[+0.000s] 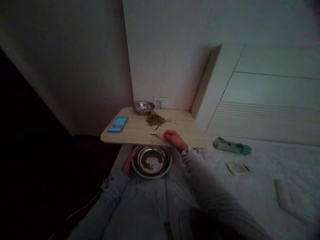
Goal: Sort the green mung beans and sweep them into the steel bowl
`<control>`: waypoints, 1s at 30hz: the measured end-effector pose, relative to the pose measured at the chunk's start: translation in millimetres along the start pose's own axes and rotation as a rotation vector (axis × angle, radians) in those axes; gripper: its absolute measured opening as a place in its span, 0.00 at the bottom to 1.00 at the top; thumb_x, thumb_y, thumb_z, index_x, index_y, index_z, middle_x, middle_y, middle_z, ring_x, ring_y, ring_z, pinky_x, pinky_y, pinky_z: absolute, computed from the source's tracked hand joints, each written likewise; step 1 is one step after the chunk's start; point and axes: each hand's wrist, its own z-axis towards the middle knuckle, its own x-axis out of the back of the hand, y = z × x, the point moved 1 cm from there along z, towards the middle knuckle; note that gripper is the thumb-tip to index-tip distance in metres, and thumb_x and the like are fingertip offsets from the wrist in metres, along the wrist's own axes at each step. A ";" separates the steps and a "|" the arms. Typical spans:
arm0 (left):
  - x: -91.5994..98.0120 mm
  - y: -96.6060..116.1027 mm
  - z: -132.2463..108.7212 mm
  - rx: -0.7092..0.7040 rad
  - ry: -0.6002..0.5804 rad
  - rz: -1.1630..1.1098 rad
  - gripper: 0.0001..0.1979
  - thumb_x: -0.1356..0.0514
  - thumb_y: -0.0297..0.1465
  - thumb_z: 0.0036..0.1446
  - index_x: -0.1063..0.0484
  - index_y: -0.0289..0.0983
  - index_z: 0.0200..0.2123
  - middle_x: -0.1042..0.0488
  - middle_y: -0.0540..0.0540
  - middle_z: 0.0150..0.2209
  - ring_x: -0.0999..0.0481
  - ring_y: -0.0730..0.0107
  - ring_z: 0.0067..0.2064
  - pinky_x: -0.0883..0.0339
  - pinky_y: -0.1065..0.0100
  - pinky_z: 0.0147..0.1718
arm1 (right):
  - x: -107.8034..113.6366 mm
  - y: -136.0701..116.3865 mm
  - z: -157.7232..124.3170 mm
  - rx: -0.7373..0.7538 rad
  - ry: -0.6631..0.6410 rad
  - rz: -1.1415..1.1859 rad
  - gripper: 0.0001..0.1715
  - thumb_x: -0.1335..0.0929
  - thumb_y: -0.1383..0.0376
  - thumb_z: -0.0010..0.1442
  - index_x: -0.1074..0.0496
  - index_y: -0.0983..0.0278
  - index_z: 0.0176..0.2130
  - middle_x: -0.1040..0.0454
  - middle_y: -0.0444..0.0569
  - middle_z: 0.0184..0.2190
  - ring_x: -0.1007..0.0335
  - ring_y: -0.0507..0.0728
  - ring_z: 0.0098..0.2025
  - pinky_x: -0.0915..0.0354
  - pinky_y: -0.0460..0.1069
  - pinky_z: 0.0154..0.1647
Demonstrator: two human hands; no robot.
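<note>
While the right hand (175, 139) rested at four o'clock on the wooden board (185, 130), its fingers were curled beside a thin row of green bits (155, 135); whether they pinched any, I could not tell. At six o'clock, just below the board's near edge, the left hand (128, 165) gripped the lower metal bowl (151, 176) by its nine-o'clock side, the fingertips hidden. The main heap (155, 119) lay around twelve, away from the near edge, with open wood running from it to three o'clock and another bare stretch toward the blue device (118, 124) at nine, close to the rounded edge. The upper metal bowl (144, 107) stood at eleven by the far edge, right beside the heap. Counted, there were two metal bowls, one heap, one row, a scatter inside the lower bowl, one blue device and, past three o'clock on the bedding (212, 170), one green bottle (232, 146).
</note>
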 end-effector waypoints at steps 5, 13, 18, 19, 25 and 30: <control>-2.3 1.0 -2.6 -0.028 0.003 -0.001 0.15 0.52 0.32 0.51 0.28 0.33 0.31 0.24 0.46 0.29 0.29 0.65 0.41 0.43 0.66 0.46 | 0.3 -0.2 -0.6 -0.013 -0.010 0.000 0.07 0.38 0.66 0.42 0.33 0.66 0.23 0.33 0.42 0.19 0.42 0.47 0.23 0.46 0.43 0.28; -2.0 0.8 -2.5 -0.023 0.011 0.011 0.15 0.52 0.33 0.50 0.28 0.32 0.30 0.24 0.44 0.28 0.30 0.63 0.42 0.42 0.65 0.46 | -1.8 6.2 3.5 -0.034 -0.035 0.017 0.08 0.38 0.65 0.42 0.32 0.66 0.24 0.33 0.41 0.18 0.43 0.47 0.22 0.46 0.43 0.27; -1.8 1.2 -1.9 -0.016 0.011 0.012 0.15 0.51 0.33 0.50 0.28 0.32 0.30 0.24 0.44 0.29 0.31 0.62 0.43 0.42 0.64 0.46 | -1.8 7.0 4.1 -0.037 -0.045 0.016 0.08 0.38 0.65 0.42 0.32 0.66 0.25 0.33 0.42 0.19 0.43 0.47 0.21 0.46 0.43 0.25; -2.2 1.4 -1.9 -0.026 0.010 0.014 0.15 0.51 0.33 0.50 0.28 0.32 0.30 0.24 0.44 0.29 0.31 0.62 0.43 0.42 0.64 0.46 | -1.7 6.5 3.8 -0.037 -0.048 0.015 0.08 0.38 0.65 0.42 0.32 0.66 0.25 0.33 0.42 0.18 0.43 0.47 0.21 0.46 0.43 0.25; -5.6 1.8 -4.7 -0.036 0.010 0.005 0.15 0.52 0.32 0.50 0.27 0.33 0.30 0.24 0.45 0.29 0.30 0.64 0.42 0.42 0.66 0.46 | -0.5 1.2 0.8 -0.015 -0.048 -0.005 0.08 0.38 0.65 0.42 0.32 0.66 0.25 0.32 0.42 0.19 0.42 0.47 0.23 0.46 0.43 0.27; -4.8 1.1 -4.3 -0.027 0.016 0.008 0.15 0.52 0.32 0.50 0.27 0.33 0.30 0.24 0.45 0.29 0.30 0.65 0.42 0.42 0.67 0.46 | -0.1 1.1 0.5 -0.009 -0.057 -0.004 0.09 0.38 0.64 0.43 0.32 0.66 0.25 0.31 0.42 0.20 0.40 0.48 0.24 0.45 0.43 0.27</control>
